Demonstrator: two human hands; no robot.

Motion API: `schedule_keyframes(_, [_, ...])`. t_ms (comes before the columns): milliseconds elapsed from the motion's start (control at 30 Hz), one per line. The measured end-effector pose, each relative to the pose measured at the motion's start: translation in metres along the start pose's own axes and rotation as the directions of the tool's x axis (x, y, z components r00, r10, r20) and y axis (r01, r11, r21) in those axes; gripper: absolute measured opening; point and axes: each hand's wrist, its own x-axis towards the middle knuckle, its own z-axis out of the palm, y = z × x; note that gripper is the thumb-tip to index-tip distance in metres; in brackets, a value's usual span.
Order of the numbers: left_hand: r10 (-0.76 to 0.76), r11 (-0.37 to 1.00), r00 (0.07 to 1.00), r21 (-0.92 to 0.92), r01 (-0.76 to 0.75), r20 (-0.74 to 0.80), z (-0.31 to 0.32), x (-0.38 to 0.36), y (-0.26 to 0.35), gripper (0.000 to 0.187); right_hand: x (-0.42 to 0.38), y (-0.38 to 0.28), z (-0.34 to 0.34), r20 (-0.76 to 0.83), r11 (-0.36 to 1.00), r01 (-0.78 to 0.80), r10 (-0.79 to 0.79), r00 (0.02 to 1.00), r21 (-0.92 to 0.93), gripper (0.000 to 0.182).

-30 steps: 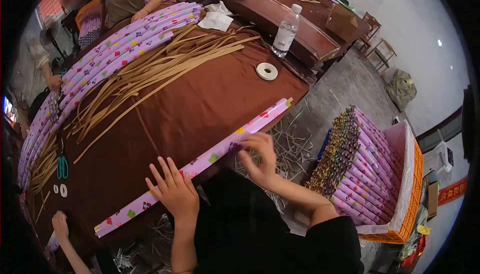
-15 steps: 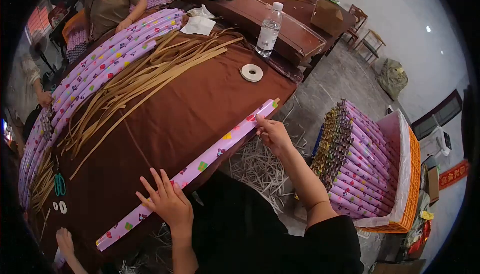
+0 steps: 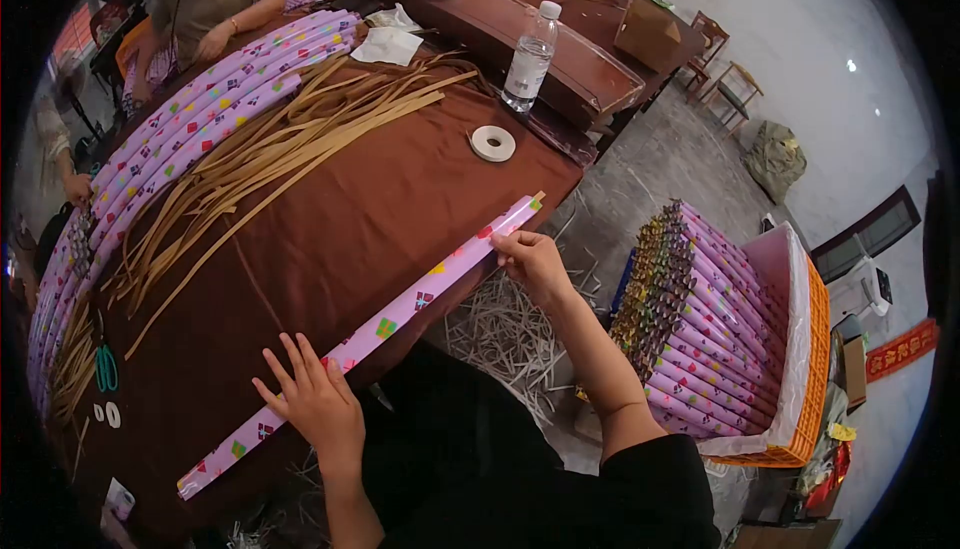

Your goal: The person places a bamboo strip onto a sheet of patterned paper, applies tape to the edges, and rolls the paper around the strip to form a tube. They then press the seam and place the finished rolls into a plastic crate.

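A long pink wrapping-paper strip (image 3: 400, 319) with coloured gift-box prints lies diagonally along the near edge of the brown-covered table (image 3: 330, 259). A tan end pokes out at its upper right tip. My left hand (image 3: 318, 399) rests on the strip's lower half with its fingers spread. Near the upper right end, my right hand (image 3: 535, 264) pinches the strip's near edge between thumb and fingers. Tan flat strips (image 3: 270, 159) lie in a loose bundle beyond my hands. A white tape roll (image 3: 493, 144) sits by the far right corner.
Pink patterned rolls (image 3: 200, 109) are piled along the far left side, near another person (image 3: 215, 9). Teal-handled scissors (image 3: 106, 367) lie at left. A water bottle (image 3: 530, 59) stands at the back. An orange crate (image 3: 815, 349) of stacked rolls and paper shreds (image 3: 505, 329) are on the floor at right.
The view shifts slightly, while both my hands keep their places on the strip. Another person's hand at the lower left has gone out of view. The person at the back has moved their arms.
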Motion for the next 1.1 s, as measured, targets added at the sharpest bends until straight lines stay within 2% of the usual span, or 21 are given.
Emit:
schedule_keyframes(100, [0.005, 1.0, 1.0, -0.005, -0.005, -0.015, -0.001, 0.0, 0.0, 0.049, -0.009, -0.004, -0.005, 0.033, 0.997, -0.071, 0.07, 0.997, 0.038, 0.022])
schedule_keyframes(167, [0.001, 1.0, 1.0, -0.01, -0.001, -0.001, -0.001, 0.0, 0.001, 0.048, -0.014, -0.007, -0.011, 0.096, 0.989, -0.125, 0.117, 0.988, 0.073, 0.031])
schedule_keyframes(267, [0.009, 1.0, 1.0, 0.02, -0.009, -0.021, 0.001, 0.0, -0.001, 0.048, -0.01, -0.01, -0.022, 0.013, 0.986, -0.165, 0.165, 0.986, -0.014, 0.033])
schedule_keyframes(300, [0.008, 1.0, 1.0, 0.02, -0.008, -0.02, 0.001, -0.001, -0.001, 0.048, -0.009, -0.011, -0.029, -0.081, 0.989, -0.127, 0.121, 0.989, -0.077, 0.033])
schedule_keyframes(333, [0.009, 1.0, 1.0, 0.029, -0.009, -0.014, 0.001, 0.0, -0.001, 0.048, -0.004, -0.007, -0.035, -0.2, 0.992, 0.002, -0.027, 0.979, -0.124, 0.031])
schedule_keyframes(400, [0.002, 0.999, 1.0, 0.034, -0.002, -0.012, 0.001, 0.0, 0.001, 0.048, 0.005, -0.003, -0.044, -0.358, 0.943, 0.262, -0.322, 0.876, -0.206, 0.023])
schedule_keyframes(433, [0.007, 0.999, 1.0, 0.037, -0.005, -0.029, 0.002, -0.001, 0.001, 0.049, 0.006, -0.006, -0.043, -0.357, 0.942, 0.263, -0.324, 0.876, -0.208, 0.023])
schedule_keyframes(500, [0.018, 0.999, 0.999, 0.041, -0.016, -0.043, 0.002, -0.003, 0.001, 0.049, 0.008, -0.014, -0.04, -0.325, 0.828, 0.437, -0.546, 0.773, -0.351, 0.022])
schedule_keyframes(567, [0.024, 0.998, 0.998, 0.055, -0.021, -0.061, 0.003, -0.005, 0.001, 0.05, 0.018, -0.011, -0.047, -0.294, 0.815, 0.448, -0.559, 0.775, -0.367, 0.02])
schedule_keyframes(633, [0.024, 0.998, 0.998, 0.053, -0.021, -0.057, 0.002, -0.005, 0.002, 0.051, 0.021, -0.014, -0.048, -0.179, 0.611, 0.45, -0.701, 0.691, -0.651, 0.018])
schedule_keyframes(767, [0.025, 0.998, 0.997, 0.065, -0.02, -0.071, 0.005, -0.006, 0.001, 0.051, 0.017, -0.023, -0.041, -0.218, 0.611, 0.331, -0.651, 0.727, -0.719, 0.016])
schedule_keyframes(833, [0.028, 0.998, 0.997, 0.06, -0.024, -0.069, 0.004, -0.007, 0.001, 0.051, 0.018, -0.024, -0.043, -0.166, 0.528, 0.3, -0.664, 0.729, -0.794, 0.017])
schedule_keyframes(933, [0.027, 0.998, 0.997, 0.053, -0.023, -0.066, 0.003, -0.006, 0.002, 0.051, 0.019, -0.027, -0.045, -0.178, 0.525, 0.241, -0.626, 0.759, -0.816, 0.018])
schedule_keyframes(1067, [0.026, 0.999, 0.997, 0.043, -0.023, -0.068, 0.001, -0.006, 0.002, 0.051, 0.022, -0.033, -0.048, -0.174, 0.549, 0.255, -0.611, 0.772, -0.796, 0.021])
schedule_keyframes(1100, [0.025, 0.999, 0.998, 0.043, -0.022, -0.065, 0.0, -0.005, 0.002, 0.051, 0.023, -0.035, -0.047, -0.18, 0.594, 0.228, -0.548, 0.817, -0.772, 0.021])
